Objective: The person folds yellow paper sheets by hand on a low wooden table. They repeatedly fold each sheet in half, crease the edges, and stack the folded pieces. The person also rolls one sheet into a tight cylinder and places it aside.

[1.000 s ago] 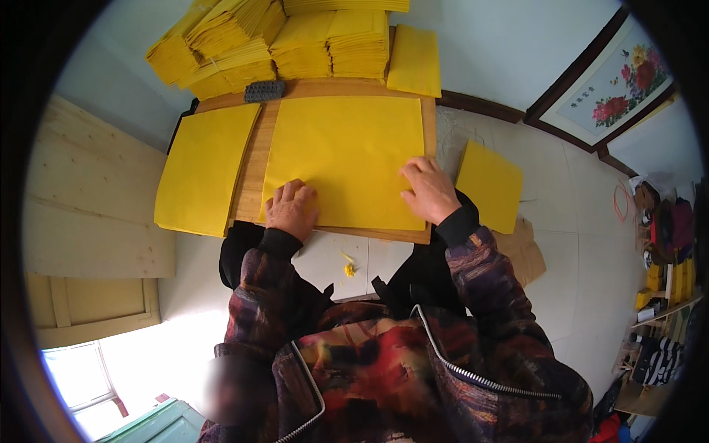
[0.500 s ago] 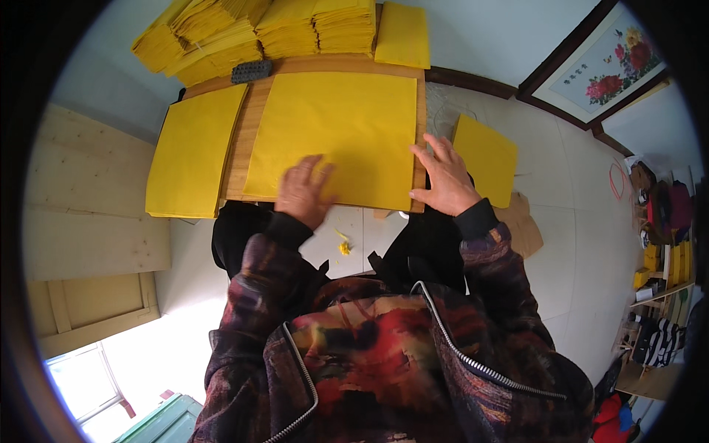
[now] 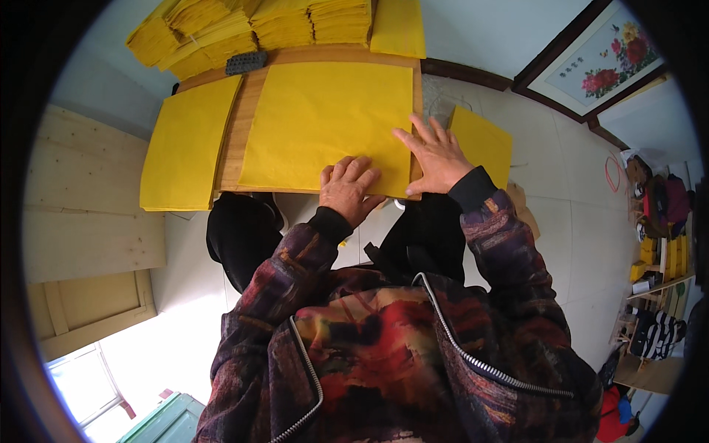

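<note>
A large yellow paper sheet (image 3: 325,118) lies flat in the middle of the wooden table (image 3: 232,151). My left hand (image 3: 348,186) rests on its near edge, right of the middle, fingers stretched out and palm down. Over the right edge, at the near right corner, my right hand (image 3: 437,156) is spread, with its fingertips at the paper and its thumb by the table's rim. Neither hand grips anything. To the left lies a neat stack of yellow sheets (image 3: 186,148), overhanging the table's near edge.
Thick piles of folded yellow paper (image 3: 310,26) line the far side, near a dark grey textured block (image 3: 245,63). More yellow paper (image 3: 481,144) sits low to the right of the table. A framed flower picture (image 3: 602,63) and a cluttered shelf (image 3: 665,273) stand farther right.
My left hand has slid right along the sheet's near edge, closer to my right hand. The right hand has shifted slightly left, over the sheet's edge. The whole view has moved a little.
</note>
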